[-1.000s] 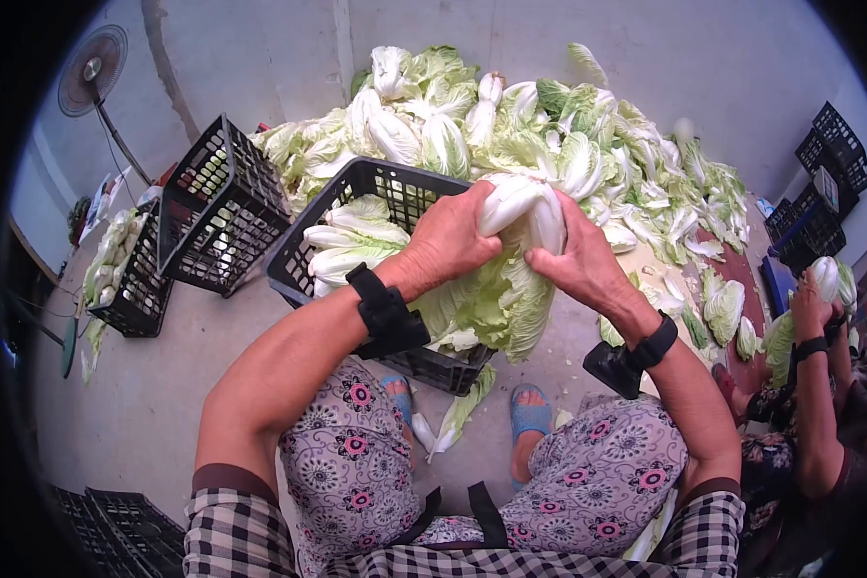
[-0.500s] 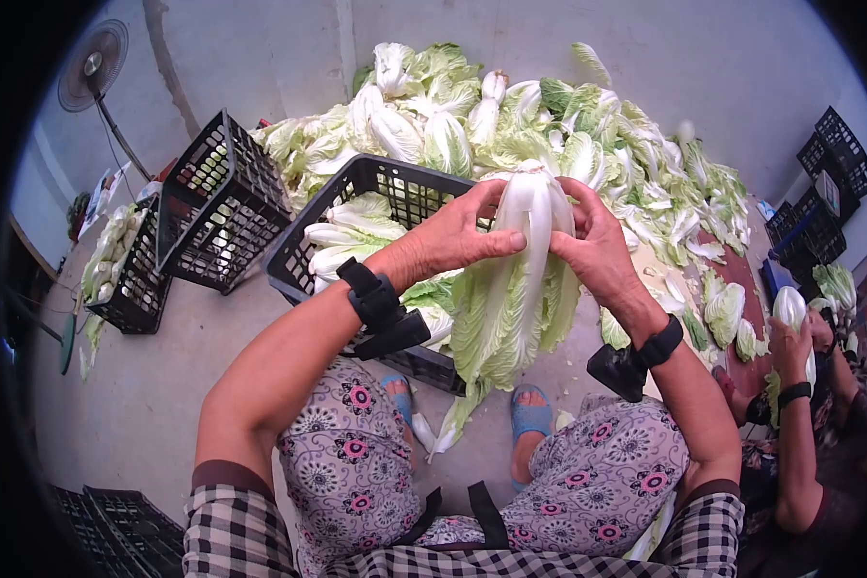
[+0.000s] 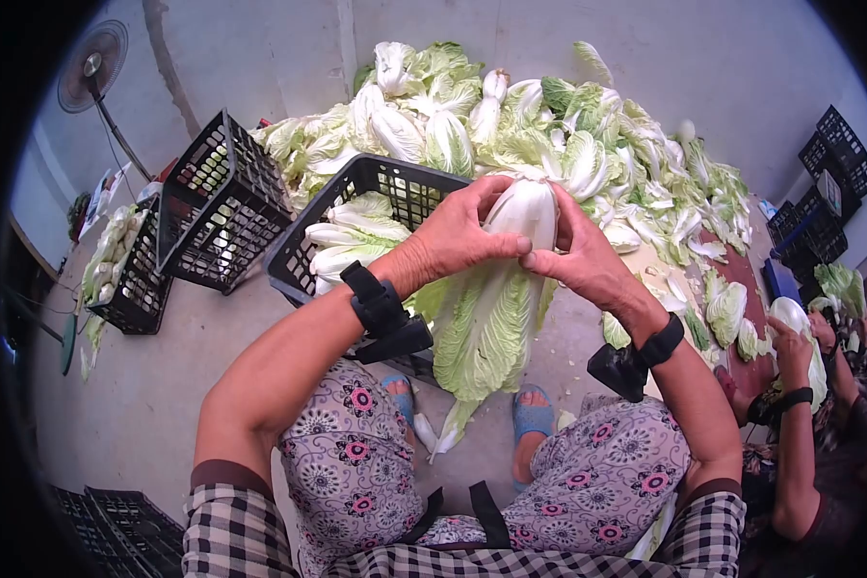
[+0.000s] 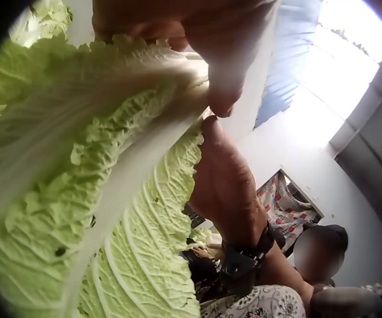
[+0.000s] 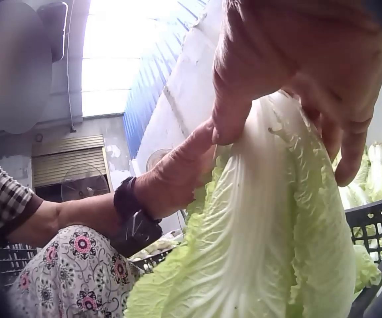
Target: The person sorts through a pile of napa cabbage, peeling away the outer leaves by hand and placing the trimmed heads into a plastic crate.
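Note:
A napa cabbage (image 3: 496, 318) hangs leaves down between both hands, its white base at the top. The left hand (image 3: 462, 231) curls round the base from the left, and the right hand (image 3: 588, 255) curls round it from the right. Their thumb tips meet across the front. The left wrist view has the cabbage (image 4: 131, 199) large, with small dark specks on a leaf; fingers behind it are partly hidden. In the right wrist view the right hand (image 5: 304, 66) grips the top of the cabbage (image 5: 264, 218).
A black crate (image 3: 376, 173) holding cabbages stands just beyond the knees, with a heap of cabbages (image 3: 433, 116) against the wall. More crates (image 3: 226, 207) and a fan (image 3: 93, 65) are at the left. Another person (image 3: 800, 414) handles a cabbage at the right.
The cabbage went from tilted with leaves bunched to hanging lengthwise, then turned slightly between the hands and shifted a little left. The thumbs have come together on its front.

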`<action>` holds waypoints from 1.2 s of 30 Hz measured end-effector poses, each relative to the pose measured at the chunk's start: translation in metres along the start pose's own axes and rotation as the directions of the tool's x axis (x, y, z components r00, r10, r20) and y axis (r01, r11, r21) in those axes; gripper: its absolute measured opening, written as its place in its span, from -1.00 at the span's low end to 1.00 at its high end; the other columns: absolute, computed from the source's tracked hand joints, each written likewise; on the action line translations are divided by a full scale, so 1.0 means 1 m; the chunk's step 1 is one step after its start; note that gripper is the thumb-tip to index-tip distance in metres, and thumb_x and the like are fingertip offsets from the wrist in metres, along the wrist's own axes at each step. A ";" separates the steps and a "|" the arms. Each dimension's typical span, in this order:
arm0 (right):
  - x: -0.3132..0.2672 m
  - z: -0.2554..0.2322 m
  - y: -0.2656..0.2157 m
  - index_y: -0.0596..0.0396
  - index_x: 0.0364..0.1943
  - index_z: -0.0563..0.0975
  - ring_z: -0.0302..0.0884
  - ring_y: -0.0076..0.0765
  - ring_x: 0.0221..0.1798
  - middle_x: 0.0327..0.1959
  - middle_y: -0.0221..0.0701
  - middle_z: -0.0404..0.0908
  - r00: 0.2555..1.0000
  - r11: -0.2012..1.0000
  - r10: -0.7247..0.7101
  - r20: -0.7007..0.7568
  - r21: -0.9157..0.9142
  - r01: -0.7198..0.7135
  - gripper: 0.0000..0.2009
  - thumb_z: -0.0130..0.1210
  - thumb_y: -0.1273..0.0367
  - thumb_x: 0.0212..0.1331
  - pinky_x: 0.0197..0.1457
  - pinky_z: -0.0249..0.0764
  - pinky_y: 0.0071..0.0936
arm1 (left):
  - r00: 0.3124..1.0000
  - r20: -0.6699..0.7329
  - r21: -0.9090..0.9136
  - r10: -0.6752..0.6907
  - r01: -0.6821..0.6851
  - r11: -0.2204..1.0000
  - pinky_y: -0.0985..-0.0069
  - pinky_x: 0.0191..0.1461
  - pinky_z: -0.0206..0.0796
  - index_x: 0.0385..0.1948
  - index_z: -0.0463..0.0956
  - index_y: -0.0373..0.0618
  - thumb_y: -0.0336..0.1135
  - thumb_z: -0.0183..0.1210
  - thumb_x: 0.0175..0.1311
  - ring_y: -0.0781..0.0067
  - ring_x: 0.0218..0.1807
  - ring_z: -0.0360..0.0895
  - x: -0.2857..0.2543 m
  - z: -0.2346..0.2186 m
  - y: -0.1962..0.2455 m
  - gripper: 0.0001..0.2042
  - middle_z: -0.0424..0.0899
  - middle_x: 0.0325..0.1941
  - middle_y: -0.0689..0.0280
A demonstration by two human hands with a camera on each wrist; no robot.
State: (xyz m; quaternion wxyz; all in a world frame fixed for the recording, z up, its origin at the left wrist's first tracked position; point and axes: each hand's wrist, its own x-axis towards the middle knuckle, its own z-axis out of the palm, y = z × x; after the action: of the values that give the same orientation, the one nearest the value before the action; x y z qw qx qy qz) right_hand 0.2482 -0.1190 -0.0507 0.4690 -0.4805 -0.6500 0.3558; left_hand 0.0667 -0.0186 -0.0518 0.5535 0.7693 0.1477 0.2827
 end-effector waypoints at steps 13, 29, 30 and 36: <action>0.001 -0.004 -0.004 0.18 0.32 0.05 0.40 -0.28 0.15 0.12 -0.16 0.42 0.993 0.993 0.045 -0.113 0.110 -0.033 -0.16 0.31 0.29 -0.03 0.21 0.34 -0.37 | 0.992 0.101 -0.030 -0.072 0.075 0.997 0.46 0.24 0.21 0.25 0.18 -0.21 -0.03 0.37 -0.01 0.47 0.14 0.36 -0.002 -0.003 -0.003 -0.20 0.44 0.12 0.23; 0.000 -0.004 0.001 0.22 0.10 0.38 0.52 -0.46 -0.07 -0.10 -0.33 0.57 0.987 0.988 0.152 -0.045 0.025 -0.151 -0.44 0.25 0.42 -0.10 0.04 0.45 -0.50 | 0.993 -0.118 -0.147 0.005 -0.023 0.989 0.51 0.07 0.37 0.14 0.29 -0.22 -0.17 0.24 0.19 0.54 0.00 0.46 -0.002 -0.005 0.006 -0.46 0.52 0.00 0.28; 0.000 -0.005 0.003 0.23 0.07 0.41 0.54 -0.48 -0.10 -0.13 -0.34 0.58 0.987 0.989 0.149 -0.066 0.005 -0.149 -0.48 0.22 0.47 -0.09 0.02 0.47 -0.51 | 0.991 -0.131 -0.082 0.033 -0.044 0.996 0.49 0.12 0.34 0.15 0.28 -0.23 -0.19 0.23 0.18 0.49 0.03 0.45 -0.002 -0.005 0.005 -0.46 0.51 0.03 0.24; 0.001 -0.035 0.022 0.26 0.00 0.44 0.55 -0.42 -0.19 -0.19 -0.28 0.59 0.951 0.992 0.095 -0.294 -0.048 -0.114 -0.51 0.20 0.42 -0.13 -0.08 0.47 -0.51 | 0.978 -0.196 0.003 -0.078 0.080 0.997 0.39 0.12 0.30 0.25 0.17 -0.21 0.01 0.20 0.15 0.31 0.20 0.33 -0.002 -0.010 -0.011 -0.29 0.34 0.21 0.12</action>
State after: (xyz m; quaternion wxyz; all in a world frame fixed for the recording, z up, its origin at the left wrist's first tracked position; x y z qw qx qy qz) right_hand 0.2880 -0.1115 -0.0592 0.5245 -0.5763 -0.5584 0.2845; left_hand 0.0606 -0.0081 -0.0605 0.5429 0.7344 0.2331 0.3340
